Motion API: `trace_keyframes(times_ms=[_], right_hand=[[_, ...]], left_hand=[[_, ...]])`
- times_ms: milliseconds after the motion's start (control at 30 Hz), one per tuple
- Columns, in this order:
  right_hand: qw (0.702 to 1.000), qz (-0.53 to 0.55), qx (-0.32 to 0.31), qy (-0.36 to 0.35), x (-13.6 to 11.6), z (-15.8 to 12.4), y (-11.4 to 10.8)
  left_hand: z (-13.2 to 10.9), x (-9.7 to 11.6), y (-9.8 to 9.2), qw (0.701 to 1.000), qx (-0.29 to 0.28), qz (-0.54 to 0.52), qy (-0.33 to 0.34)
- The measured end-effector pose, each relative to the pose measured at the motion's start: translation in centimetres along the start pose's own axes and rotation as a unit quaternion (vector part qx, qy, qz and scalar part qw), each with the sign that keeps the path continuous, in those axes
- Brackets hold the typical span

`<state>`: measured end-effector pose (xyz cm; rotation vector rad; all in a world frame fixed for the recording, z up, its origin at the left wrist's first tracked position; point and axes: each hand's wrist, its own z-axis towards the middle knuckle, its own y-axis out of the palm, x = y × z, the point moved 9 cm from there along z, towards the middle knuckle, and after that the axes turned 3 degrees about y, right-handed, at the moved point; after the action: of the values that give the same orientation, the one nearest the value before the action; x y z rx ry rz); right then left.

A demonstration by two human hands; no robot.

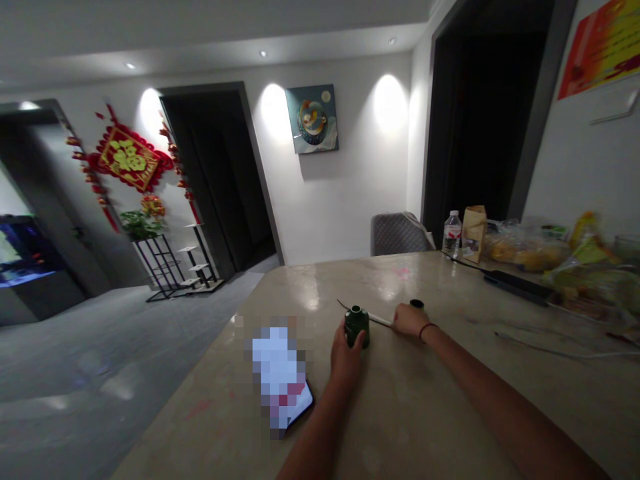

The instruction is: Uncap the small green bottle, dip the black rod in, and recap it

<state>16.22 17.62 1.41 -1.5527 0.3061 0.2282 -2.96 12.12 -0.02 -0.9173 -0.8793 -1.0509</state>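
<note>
My left hand (347, 353) is wrapped round a small dark green bottle (357, 328) with a narrow open neck, standing upright at the table's middle. My right hand (411, 321), with a dark red band on its wrist, is closed on one end of a slim whitish stick (380, 320). The stick points left toward the bottle, and a thin dark curved tip (343, 305) shows on the bottle's far side; whether the two join is hidden. Just behind my right hand is a small dark round thing (417, 304), partly covered by the hand.
A lit phone (301, 405), mostly blurred out, lies left of my left forearm on the stone-like table (220, 400). At the right are a water bottle (453, 235), a paper bag (474, 233), bagged food (530, 250), a black power strip (520, 287) and a white cable (565, 353).
</note>
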Motion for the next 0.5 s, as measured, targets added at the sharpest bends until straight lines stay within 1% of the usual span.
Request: trace_keyframes(times_ms=[67,100,200,267,333,400,467,500], right_hand=[[1.000,0.012,0.012,0.014,0.7,0.3,-1.2],[0.999,0.026,0.034,0.012,0.8,0.4,-2.1],[0.987,0.080,0.137,-0.007,0.2,0.0,-5.6],[0.973,0.131,0.186,-0.037,-1.0,-0.8,-7.4],[0.951,0.210,0.211,-0.087,-2.6,-1.9,-8.9],[0.916,0.295,0.232,-0.145,-4.3,-3.4,-10.3],[0.885,0.343,0.251,-0.189,-5.6,-4.8,-11.5],[0.878,0.350,0.255,-0.206,-6.1,-5.4,-11.9]], left_hand=[[0.0,-0.1,-0.1,1.000,0.004,-0.004,-0.002],[-0.1,-0.1,-0.1,1.000,0.007,-0.004,-0.005],[-0.1,0.0,-0.3,1.000,0.012,0.014,-0.002],[-0.2,0.2,-0.2,1.000,0.009,0.022,0.001],[-0.3,0.2,-0.1,1.000,0.004,0.018,-0.003],[-0.3,0.2,0.0,1.000,0.000,0.017,-0.008],[-0.4,0.4,0.2,1.000,-0.007,0.024,-0.001],[-0.4,0.5,0.2,1.000,-0.010,0.028,0.004]])
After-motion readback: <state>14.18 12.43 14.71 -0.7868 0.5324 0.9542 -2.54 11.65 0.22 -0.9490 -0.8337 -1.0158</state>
